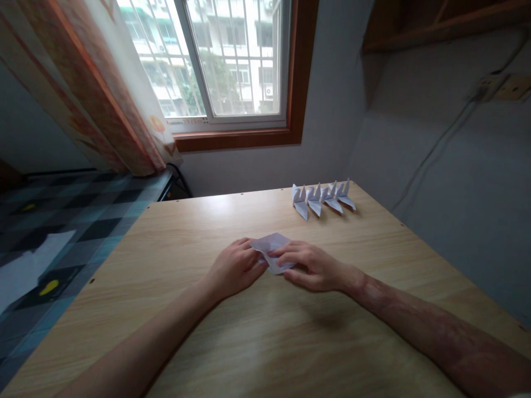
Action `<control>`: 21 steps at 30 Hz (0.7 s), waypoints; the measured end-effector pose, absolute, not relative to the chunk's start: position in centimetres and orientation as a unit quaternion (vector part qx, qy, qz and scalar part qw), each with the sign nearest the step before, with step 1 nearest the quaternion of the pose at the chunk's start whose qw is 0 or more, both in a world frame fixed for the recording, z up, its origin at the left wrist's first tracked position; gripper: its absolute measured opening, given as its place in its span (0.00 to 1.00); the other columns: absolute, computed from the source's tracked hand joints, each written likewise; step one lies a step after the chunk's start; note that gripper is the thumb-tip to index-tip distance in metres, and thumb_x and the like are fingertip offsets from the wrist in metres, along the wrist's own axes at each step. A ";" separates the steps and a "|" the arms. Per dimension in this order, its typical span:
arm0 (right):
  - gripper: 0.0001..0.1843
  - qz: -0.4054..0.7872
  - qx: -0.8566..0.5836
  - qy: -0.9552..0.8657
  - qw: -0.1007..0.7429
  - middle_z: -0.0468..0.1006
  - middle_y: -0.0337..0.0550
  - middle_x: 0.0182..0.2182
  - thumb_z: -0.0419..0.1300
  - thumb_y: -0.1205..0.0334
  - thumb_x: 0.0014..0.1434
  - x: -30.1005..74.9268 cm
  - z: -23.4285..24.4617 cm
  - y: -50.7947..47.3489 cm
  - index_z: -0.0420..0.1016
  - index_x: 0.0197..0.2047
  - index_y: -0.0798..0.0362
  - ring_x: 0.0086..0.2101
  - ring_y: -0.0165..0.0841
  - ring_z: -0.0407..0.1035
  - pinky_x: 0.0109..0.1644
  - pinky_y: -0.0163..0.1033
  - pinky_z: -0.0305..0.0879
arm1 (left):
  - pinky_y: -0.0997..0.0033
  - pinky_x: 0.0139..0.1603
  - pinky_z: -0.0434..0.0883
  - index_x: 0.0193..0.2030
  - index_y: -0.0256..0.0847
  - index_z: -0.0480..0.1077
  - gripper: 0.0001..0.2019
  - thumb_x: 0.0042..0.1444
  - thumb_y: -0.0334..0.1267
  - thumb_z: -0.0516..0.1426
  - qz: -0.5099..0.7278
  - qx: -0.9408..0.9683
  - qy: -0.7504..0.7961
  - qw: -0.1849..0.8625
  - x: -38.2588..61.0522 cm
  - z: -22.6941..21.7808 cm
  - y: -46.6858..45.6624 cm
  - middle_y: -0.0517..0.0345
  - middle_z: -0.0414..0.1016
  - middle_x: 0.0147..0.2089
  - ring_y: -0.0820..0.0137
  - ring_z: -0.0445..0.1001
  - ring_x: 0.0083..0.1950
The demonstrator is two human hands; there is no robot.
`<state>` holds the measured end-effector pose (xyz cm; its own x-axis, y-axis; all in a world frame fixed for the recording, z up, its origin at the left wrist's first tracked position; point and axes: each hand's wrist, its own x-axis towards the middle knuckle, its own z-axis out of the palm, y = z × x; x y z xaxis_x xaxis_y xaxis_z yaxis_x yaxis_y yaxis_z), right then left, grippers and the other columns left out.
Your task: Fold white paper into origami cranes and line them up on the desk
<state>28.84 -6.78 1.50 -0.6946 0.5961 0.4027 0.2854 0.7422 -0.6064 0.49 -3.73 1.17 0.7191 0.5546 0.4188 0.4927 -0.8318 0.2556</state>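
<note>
A small piece of white folded paper (271, 242) is between my hands near the middle of the wooden table, with one flap raised and its layers partly apart. My left hand (238, 266) is closed on the paper's left side, thumb towards me and the fingertips partly hidden behind it. From the right, my right hand (311, 265) has its fingers bent over the paper's inner face and its thumb at the lower right edge. Beyond my hands, several white folded paper cranes (314, 202) stand in a row close to the table's far right edge.
The wooden table (174, 237) reaches to the wall below a barred window (240, 61). On the left lies a checked bedspread (103, 204) with white paper sheets (37, 262) on it. A cable (435, 143) hangs along the right wall, below a wooden shelf (448, 33).
</note>
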 end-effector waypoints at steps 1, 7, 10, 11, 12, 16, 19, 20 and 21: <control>0.12 0.242 -0.243 -0.891 0.298 0.82 0.50 0.63 0.63 0.60 0.72 28.8 1.6 -6.8 0.82 0.56 0.47 0.60 0.45 0.78 0.69 0.53 0.71 | 0.54 0.58 0.79 0.47 0.46 0.79 0.07 0.73 0.39 0.58 0.248 0.923 0.286 0.065 0.5 1.1 -3.7 0.50 0.86 0.51 0.57 0.83 0.53; 0.16 0.198 -0.258 -0.901 0.288 0.84 0.49 0.57 0.64 0.59 0.72 28.5 1.5 -6.8 0.83 0.61 0.47 0.56 0.45 0.78 0.66 0.52 0.73 | 0.52 0.61 0.77 0.52 0.46 0.78 0.10 0.67 0.40 0.61 0.229 0.927 0.275 0.109 0.6 2.5 -4.4 0.49 0.84 0.57 0.55 0.82 0.56; 0.14 0.195 -0.265 -0.897 0.295 0.84 0.49 0.56 0.62 0.59 0.75 28.4 1.5 -6.7 0.83 0.60 0.47 0.56 0.44 0.78 0.66 0.52 0.73 | 0.51 0.63 0.76 0.55 0.47 0.78 0.15 0.66 0.48 0.65 0.229 0.926 0.271 0.125 0.6 3.0 -4.6 0.48 0.84 0.57 0.54 0.82 0.57; 0.14 0.198 -0.268 -0.894 0.299 0.85 0.49 0.56 0.62 0.59 0.75 28.4 1.5 -6.7 0.83 0.59 0.47 0.56 0.43 0.78 0.66 0.52 0.74 | 0.51 0.62 0.76 0.55 0.47 0.79 0.16 0.66 0.51 0.66 0.232 0.924 0.277 0.126 0.6 3.0 -4.5 0.48 0.85 0.56 0.54 0.82 0.57; 0.12 0.201 -0.270 -0.892 0.303 0.85 0.49 0.55 0.63 0.59 0.75 28.4 1.4 -6.7 0.84 0.58 0.47 0.55 0.43 0.78 0.65 0.51 0.74 | 0.52 0.61 0.77 0.55 0.47 0.79 0.17 0.65 0.53 0.66 0.235 0.921 0.284 0.127 0.6 2.9 -4.4 0.48 0.85 0.55 0.54 0.82 0.56; 0.05 0.192 -0.272 -0.891 0.310 0.86 0.48 0.52 0.63 0.60 0.74 28.4 0.7 -6.4 0.82 0.46 0.47 0.52 0.43 0.79 0.61 0.51 0.77 | 0.52 0.60 0.77 0.53 0.47 0.79 0.16 0.66 0.53 0.67 0.250 0.914 0.296 0.121 0.7 2.1 -4.0 0.48 0.86 0.53 0.54 0.83 0.55; 0.08 0.181 -0.282 -0.890 0.309 0.86 0.48 0.51 0.60 0.64 0.73 28.3 0.3 -6.3 0.78 0.40 0.46 0.50 0.42 0.78 0.59 0.50 0.77 | 0.54 0.57 0.78 0.47 0.46 0.79 0.13 0.66 0.52 0.66 0.257 0.907 0.308 0.132 0.8 1.9 -4.0 0.50 0.86 0.48 0.55 0.83 0.52; 0.08 0.180 -0.287 -0.888 0.311 0.86 0.47 0.51 0.60 0.65 0.72 28.3 0.3 -6.3 0.77 0.40 0.46 0.50 0.42 0.78 0.59 0.50 0.77 | 0.54 0.56 0.78 0.46 0.46 0.79 0.12 0.67 0.51 0.66 0.261 0.902 0.314 0.141 0.8 2.0 -4.1 0.51 0.86 0.47 0.55 0.82 0.51; 0.07 0.181 -0.290 -0.885 0.315 0.85 0.47 0.51 0.61 0.66 0.71 28.3 0.2 -6.3 0.76 0.40 0.46 0.50 0.42 0.78 0.59 0.49 0.77 | 0.55 0.56 0.78 0.46 0.45 0.79 0.11 0.67 0.49 0.66 0.266 0.897 0.318 0.155 0.9 2.0 -4.1 0.51 0.85 0.48 0.56 0.82 0.51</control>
<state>28.28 -6.34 0.18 -0.6325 0.6281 0.4532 0.3997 0.7659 -0.5036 0.91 -4.14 2.01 0.6562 0.6525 0.3789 0.4876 -0.7499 0.4471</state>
